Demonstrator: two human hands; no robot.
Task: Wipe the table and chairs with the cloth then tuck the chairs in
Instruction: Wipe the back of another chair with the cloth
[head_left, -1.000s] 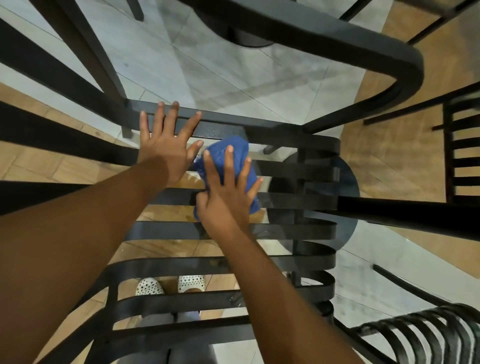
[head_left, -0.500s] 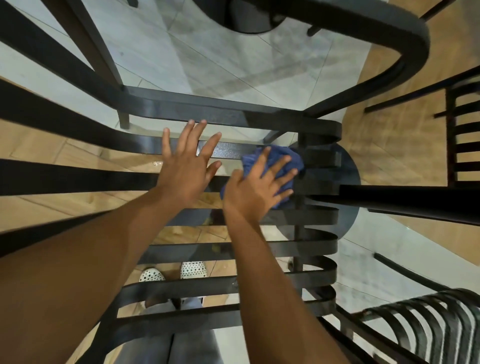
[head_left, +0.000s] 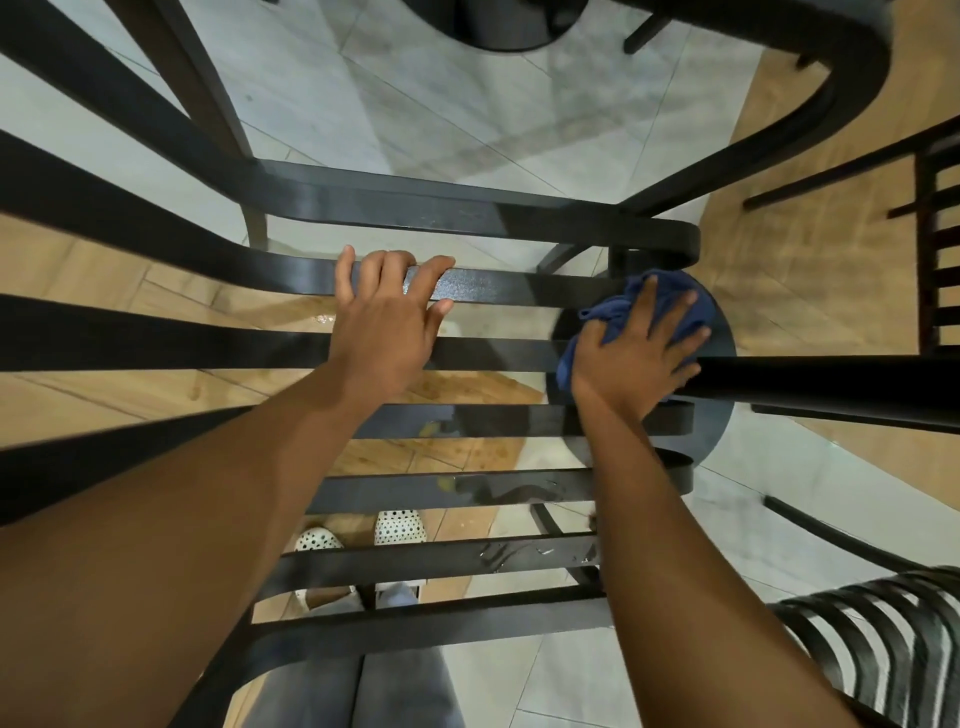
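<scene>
The cloth (head_left: 670, 306) is a dark blue, soft, crumpled rag, bunched at the right end of the chair (head_left: 493, 283) seat, where the slats curve down. The right hand (head_left: 636, 353) lies flat on it with fingers spread and nearly straight, pressing it onto the slat ends; a fold of cloth pokes out by the thumb and another past the fingertips. The seat is made of flat black metal slats with a fine speckled finish, running crosswise with gaps between them; a few of the nearer ones carry wet streaks and droplets. The left hand (head_left: 387, 317) grips one of the far slats near its middle, fingers curled over the top edge and thumb beside it. Through the gaps show tan wood-look floor (head_left: 93, 395), pale grey tile, grey trouser legs and white dotted shoes (head_left: 400, 526). Most of the cloth is hidden under the right hand. A thick black bar (head_left: 831, 384) crosses just beside that hand to the right edge; what it belongs to is unclear. Another slatted black seat (head_left: 893, 639) is cut off at the lower right corner, and dark frames run out of view at the top
</scene>
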